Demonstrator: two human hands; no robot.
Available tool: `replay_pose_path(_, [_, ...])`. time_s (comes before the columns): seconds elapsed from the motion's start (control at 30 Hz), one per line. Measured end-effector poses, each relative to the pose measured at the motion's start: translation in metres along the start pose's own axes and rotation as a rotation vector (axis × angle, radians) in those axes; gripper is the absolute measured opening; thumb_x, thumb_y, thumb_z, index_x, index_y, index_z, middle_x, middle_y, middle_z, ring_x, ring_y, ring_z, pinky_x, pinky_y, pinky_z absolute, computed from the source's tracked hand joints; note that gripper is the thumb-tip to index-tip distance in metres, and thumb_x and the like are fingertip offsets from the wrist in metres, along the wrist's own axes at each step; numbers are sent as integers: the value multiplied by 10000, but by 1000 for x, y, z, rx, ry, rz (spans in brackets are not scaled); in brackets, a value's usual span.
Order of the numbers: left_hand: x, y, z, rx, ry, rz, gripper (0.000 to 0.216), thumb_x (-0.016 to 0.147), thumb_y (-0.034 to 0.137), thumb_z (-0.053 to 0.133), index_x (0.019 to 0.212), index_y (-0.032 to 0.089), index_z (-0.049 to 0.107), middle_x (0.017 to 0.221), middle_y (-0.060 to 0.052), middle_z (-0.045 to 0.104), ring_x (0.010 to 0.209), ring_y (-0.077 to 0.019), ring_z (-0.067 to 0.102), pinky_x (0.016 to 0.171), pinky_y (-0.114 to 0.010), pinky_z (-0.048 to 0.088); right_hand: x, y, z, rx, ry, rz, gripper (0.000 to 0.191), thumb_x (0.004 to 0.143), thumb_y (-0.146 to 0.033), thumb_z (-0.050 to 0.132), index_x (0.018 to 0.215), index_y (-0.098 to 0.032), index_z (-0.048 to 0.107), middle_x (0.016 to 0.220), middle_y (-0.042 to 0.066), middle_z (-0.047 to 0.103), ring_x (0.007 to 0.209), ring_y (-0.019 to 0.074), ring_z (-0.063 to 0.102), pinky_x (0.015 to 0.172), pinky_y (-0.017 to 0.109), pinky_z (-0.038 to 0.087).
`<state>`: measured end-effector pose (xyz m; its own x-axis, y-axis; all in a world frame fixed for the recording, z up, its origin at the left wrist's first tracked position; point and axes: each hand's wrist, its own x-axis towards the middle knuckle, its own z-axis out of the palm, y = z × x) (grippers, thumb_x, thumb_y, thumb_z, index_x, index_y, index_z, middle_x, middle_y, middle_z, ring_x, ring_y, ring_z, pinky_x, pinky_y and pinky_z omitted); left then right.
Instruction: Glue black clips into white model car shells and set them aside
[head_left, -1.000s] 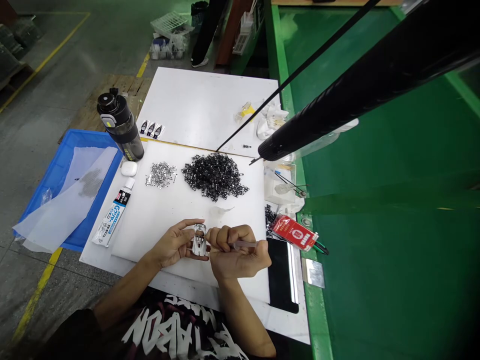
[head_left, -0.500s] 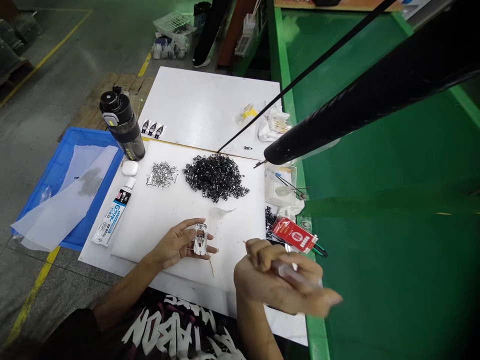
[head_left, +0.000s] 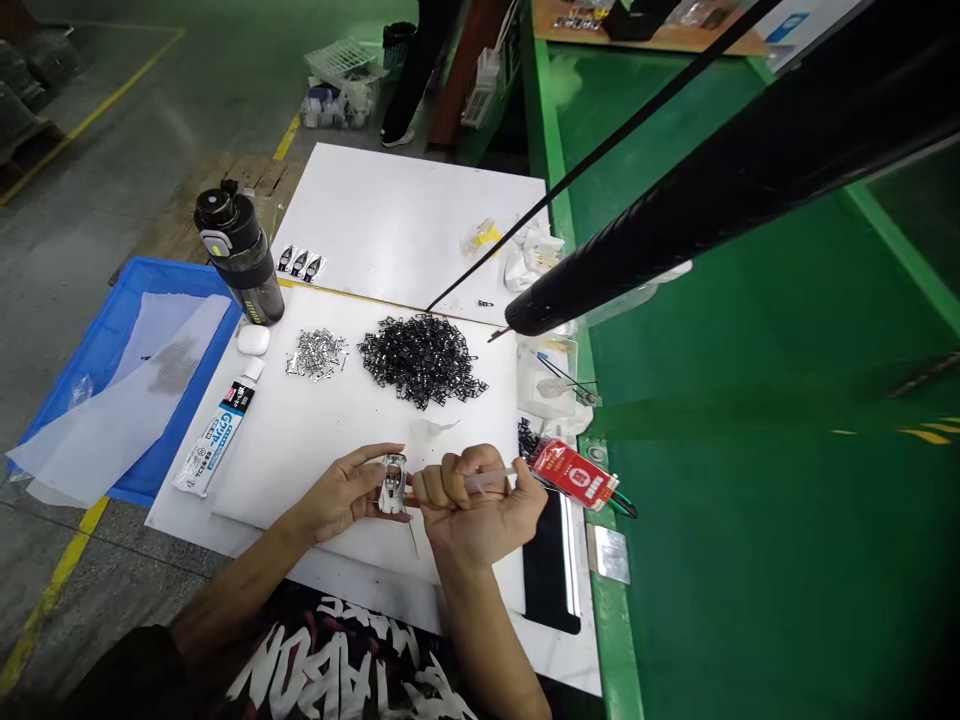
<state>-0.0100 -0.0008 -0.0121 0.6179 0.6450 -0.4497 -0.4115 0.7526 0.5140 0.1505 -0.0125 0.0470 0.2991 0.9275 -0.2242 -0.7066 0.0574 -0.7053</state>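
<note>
My left hand (head_left: 334, 500) grips a small white toy car body (head_left: 392, 492) by its edges, with its top side facing up. My right hand (head_left: 474, 525) is closed around a translucent syringe (head_left: 489, 480), the thumb at its right end. The syringe's tip end points left at the car; the fingers hide whether it touches. Beyond my hands, a heap of small black frame-like parts (head_left: 421, 360) and a smaller pile of shiny silver parts (head_left: 316, 355) lie on the white board (head_left: 300, 440).
A glue tube (head_left: 217, 440), a white case (head_left: 253, 340) and a dark bottle (head_left: 240, 260) line the left side. A blue tray (head_left: 112, 330) stands beyond. On the right are a red packet (head_left: 574, 472) and a dark phone-like slab (head_left: 551, 565). A black pole (head_left: 637, 240) slants overhead.
My right hand has swung left with the syringe, from the board's right edge to beside the car. The left hand still holds the car in nearly the same place.
</note>
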Motion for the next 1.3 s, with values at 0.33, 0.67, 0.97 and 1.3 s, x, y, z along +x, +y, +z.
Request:
replay_pose_path(0.33, [0,1,0,-23,23,-9,584,823,475,970,1330,242,798,1059,-53,784,906,-219,796,858,-426,699,3,10,-11,49,-73,58,485,931,-661,618,662,-269,712,454,-91,234,405,85,131,391,219,296])
replay_pose_path(0.67, [0,3,3,-41,32,-12,578,790,484,992,1291,252,822,1026,-34,781,850,-193,795,850,-422,707,-1,17,-8,30,-68,-11,505,967,-661,590,676,-270,723,447,-90,256,396,87,150,400,242,328])
replay_pose_path(0.97, [1,2,-2,-43,9,-10,564,840,458,960,1331,243,786,1079,-58,793,887,-217,799,881,-452,692,-2,17,-6,-7,-45,-46,513,970,-669,602,652,-276,695,439,-83,268,384,99,151,391,253,273])
replay_pose_path(1.3, [0,3,0,-31,38,-17,607,779,497,997,1302,257,806,1031,-39,800,879,-229,823,867,-452,705,-1,17,-5,-17,-32,-19,519,961,-670,603,643,-266,673,448,-88,255,383,95,141,381,253,273])
